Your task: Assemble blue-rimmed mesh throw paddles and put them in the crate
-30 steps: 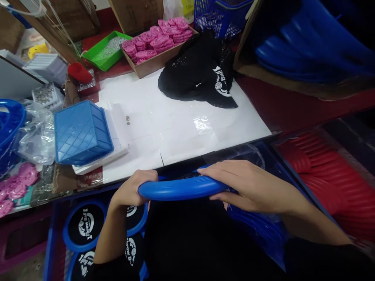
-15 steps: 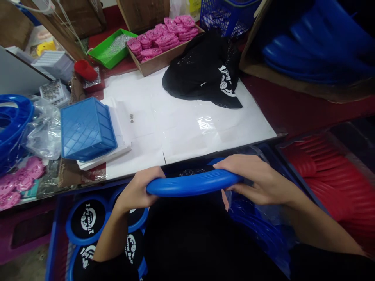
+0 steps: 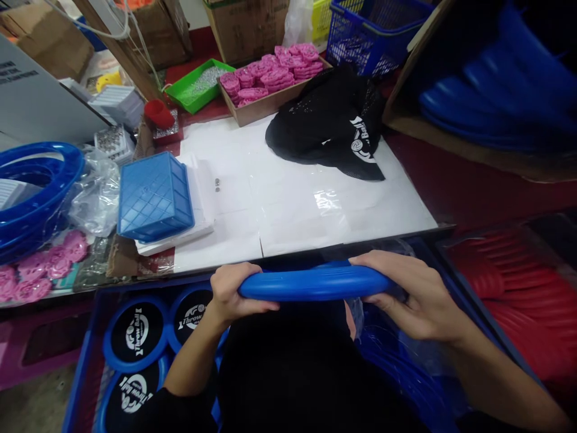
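A blue plastic ring, seen nearly edge-on, is held level in front of my body by both hands. My left hand is wrapped around its left end, thumb below. On the right end, my right hand grips with fingers over the top and thumb underneath. Whether black mesh fills the ring cannot be seen from this angle. Beyond it, a heap of black mesh pieces with white print lies on the white table covering.
Finished-looking blue rings with black "Throw Ball" centres lie in a blue crate at lower left. An upturned blue bin stands on the table. A carton of pink pieces sits behind. Red rings fill a crate at right.
The ring has tipped closer to edge-on, hiding the mesh seen behind its rim. My left thumb now shows beneath it. The whole view has shifted slightly.
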Motion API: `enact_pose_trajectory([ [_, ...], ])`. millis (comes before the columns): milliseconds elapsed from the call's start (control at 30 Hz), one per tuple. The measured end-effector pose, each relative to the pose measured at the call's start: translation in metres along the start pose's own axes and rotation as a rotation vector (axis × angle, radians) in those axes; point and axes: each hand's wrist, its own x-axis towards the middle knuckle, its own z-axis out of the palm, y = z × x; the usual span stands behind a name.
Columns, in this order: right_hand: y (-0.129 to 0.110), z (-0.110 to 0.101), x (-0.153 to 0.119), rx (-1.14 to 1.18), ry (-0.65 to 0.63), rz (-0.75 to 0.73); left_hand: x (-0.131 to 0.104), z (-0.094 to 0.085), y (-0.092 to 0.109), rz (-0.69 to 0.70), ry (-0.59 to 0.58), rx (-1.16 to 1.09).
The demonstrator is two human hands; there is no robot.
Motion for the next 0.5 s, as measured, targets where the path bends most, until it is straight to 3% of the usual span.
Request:
enact_pose_trajectory([
  [67, -0.006, -0.007, 0.005, -0.027, -0.028, 0.019, 0.0, -0.001, -0.005, -0.065, -0.035, -0.078],
  [167, -0.015, -0.021, 0.015, -0.011, -0.183, 0.109, 0.007, -0.009, -0.008, -0.193, -0.25, -0.226],
  [267, -0.024, -0.03, 0.028, -0.004, -0.382, 0.158, 0.021, -0.014, 0.006, -0.229, -0.508, -0.275],
  [333, -0.032, -0.029, 0.036, -0.072, -0.456, 0.121, 0.031, -0.009, 0.021, -0.174, -0.595, -0.294],
  [400, -0.038, -0.022, 0.041, -0.16, -0.488, 0.088, 0.038, 0.0, 0.034, -0.11, -0.548, -0.272],
  [500, -0.042, -0.014, 0.042, -0.233, -0.474, 0.07, 0.037, 0.01, 0.039, -0.005, -0.384, -0.182],
])
